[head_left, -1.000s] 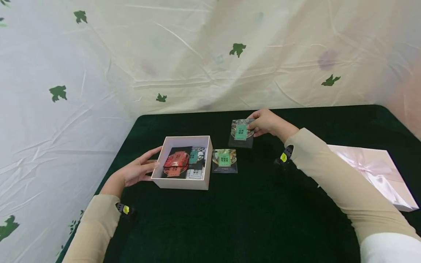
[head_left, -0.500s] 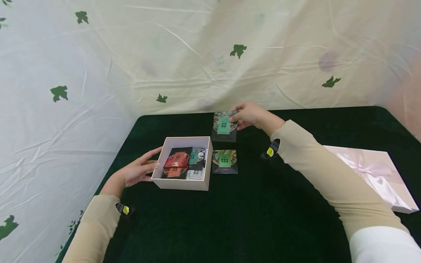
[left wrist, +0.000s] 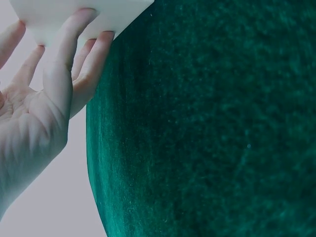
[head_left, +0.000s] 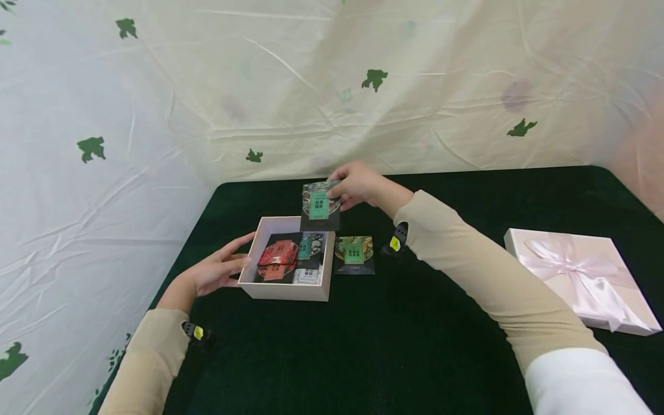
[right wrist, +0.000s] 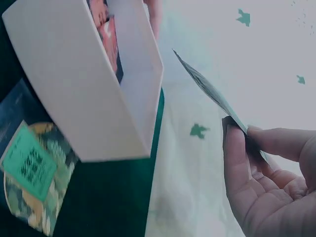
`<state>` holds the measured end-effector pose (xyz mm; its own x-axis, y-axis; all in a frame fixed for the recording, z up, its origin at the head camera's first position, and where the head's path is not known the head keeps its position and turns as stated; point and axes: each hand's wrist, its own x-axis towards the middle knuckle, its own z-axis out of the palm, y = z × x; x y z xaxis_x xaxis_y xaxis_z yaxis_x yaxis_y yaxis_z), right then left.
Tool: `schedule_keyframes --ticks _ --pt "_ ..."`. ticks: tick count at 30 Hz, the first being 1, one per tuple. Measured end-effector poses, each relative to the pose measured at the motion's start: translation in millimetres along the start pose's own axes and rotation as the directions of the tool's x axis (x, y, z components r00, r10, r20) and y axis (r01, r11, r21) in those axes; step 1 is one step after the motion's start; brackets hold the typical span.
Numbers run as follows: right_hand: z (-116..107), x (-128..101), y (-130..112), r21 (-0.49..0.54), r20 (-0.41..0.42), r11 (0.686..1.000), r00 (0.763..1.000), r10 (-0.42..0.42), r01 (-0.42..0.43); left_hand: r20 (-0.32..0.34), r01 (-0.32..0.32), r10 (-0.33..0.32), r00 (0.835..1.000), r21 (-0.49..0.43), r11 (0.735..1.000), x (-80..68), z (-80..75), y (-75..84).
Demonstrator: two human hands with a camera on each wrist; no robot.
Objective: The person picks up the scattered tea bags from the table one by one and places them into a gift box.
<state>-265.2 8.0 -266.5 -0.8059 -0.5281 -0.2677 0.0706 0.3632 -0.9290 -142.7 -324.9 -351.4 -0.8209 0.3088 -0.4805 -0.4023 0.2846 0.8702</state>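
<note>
My right hand (head_left: 359, 184) pinches a dark sachet with a green label (head_left: 319, 206) by its upper right side, just above the box's far right corner. Edge-on, the same sachet (right wrist: 210, 91) shows between thumb and fingers in the right wrist view. The pale open box (head_left: 290, 293) contains red-labelled sachets (head_left: 278, 258) on the left and green- and grey-labelled sachets (head_left: 308, 253) on the right. My left hand (head_left: 215, 268) touches the box's left wall with fairly straight fingers; in the left wrist view its fingertips (left wrist: 89, 12) rest against the white box side.
Another green-labelled sachet (head_left: 354, 255) lies flat on the dark green tablecloth (head_left: 404, 346), right beside the box. A pink lid with a ribbon bow (head_left: 581, 276) lies at the right. Behind the table hangs a pale cloth (head_left: 290, 92) with green leaf shapes.
My right hand has carried the held sachet leftward, from behind the loose sachet to above the box's far right corner. The left hand and the box stay where they were.
</note>
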Motion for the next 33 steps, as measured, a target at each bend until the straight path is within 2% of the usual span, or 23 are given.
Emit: schedule_keyframes --ticks 12,21,26,33 --pt "39 15 4 -0.031 0.079 0.999 0.997 0.02 -0.018 -0.005 0.004 -0.004 1.0 0.006 1.0 0.5 -1.7 -1.2" --pt "59 23 20 -0.026 0.079 0.999 0.996 0.04 -0.038 0.003 -0.005 0.005 1.0 0.003 1.0 1.3 -1.2 -3.8" --pt "63 24 24 -0.051 0.088 0.998 0.995 0.053 -0.049 0.005 -0.007 0.007 1.0 -0.001 1.0 1.3 -1.3 -4.6" --pt "58 23 27 -0.113 0.086 0.993 0.995 0.042 -0.032 0.002 -0.013 0.013 1.0 0.006 1.0 0.8 -0.8 -2.2"
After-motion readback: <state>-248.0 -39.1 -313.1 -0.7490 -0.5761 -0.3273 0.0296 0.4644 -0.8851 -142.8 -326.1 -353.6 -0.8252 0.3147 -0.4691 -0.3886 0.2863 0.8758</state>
